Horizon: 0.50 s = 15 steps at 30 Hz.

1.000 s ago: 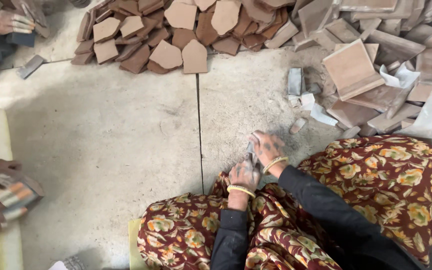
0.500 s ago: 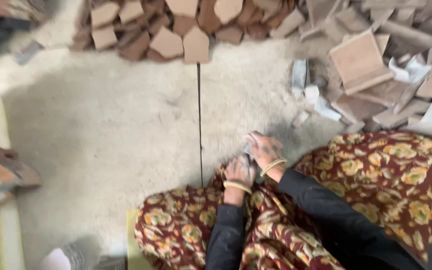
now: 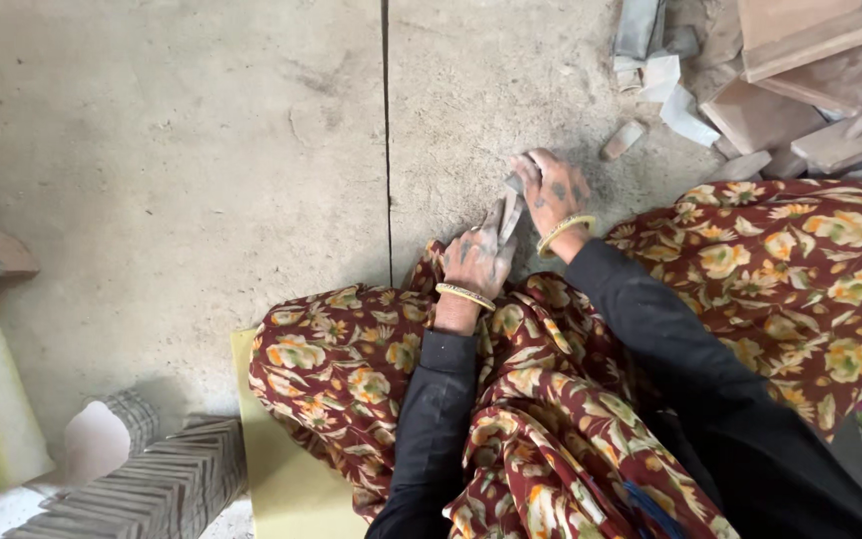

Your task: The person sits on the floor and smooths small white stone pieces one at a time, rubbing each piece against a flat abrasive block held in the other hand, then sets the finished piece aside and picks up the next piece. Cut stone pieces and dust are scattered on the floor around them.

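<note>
where hands point(image 3: 511, 225) meet, tile scraps point(image 3: 800, 90) beyond

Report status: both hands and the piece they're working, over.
Left hand and right hand both gripping a thin flat grey piece, low over the concrete floor. Small tan stub lies just beyond. Nothing between hands and piece.

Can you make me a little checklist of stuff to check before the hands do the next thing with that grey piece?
1. Both hands on the thin flat grey piece: ok; left hand and right hand both touch it.
2. Piece seen whole: not ok; fingers cover most of it.
3. Grip firm: cannot tell.
4. Bare concrete floor in front of the hands: ok.
5. Yellow bangles away from the piece: ok; they sit at the wrists.
6. Pile of brown clay tiles apart from the hands: ok.
</note>
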Tool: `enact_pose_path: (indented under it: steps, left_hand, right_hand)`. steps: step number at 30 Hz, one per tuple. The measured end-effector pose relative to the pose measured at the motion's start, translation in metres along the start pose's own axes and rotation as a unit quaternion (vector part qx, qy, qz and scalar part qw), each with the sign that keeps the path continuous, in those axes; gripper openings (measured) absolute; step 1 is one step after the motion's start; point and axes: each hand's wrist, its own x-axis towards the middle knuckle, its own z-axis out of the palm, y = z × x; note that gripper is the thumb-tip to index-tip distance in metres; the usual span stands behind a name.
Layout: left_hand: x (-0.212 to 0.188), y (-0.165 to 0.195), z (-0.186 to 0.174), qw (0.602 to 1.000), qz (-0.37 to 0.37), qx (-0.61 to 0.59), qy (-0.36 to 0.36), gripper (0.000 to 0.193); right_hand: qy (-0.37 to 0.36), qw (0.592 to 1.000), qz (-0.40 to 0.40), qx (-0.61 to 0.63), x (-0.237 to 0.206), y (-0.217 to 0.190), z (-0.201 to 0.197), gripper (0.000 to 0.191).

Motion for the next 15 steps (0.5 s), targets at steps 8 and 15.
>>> enact_pose_path:
  steps: [8, 15]
  left_hand:
    - [0.021, 0.007, -0.042, 0.993, -0.049, -0.109, -0.010, 0.038]
    - [0.038, 0.004, -0.007, 0.912, -0.208, -0.326, -0.138, 0.029]
  right_hand:
    - [-0.034, 0.999, 0.007, 0.037, 0.003, -0.022, -0.001, 0.031]
    - [-0.114, 0.990, 0.084, -0.018, -0.025, -0.034, 0.001, 0.024]
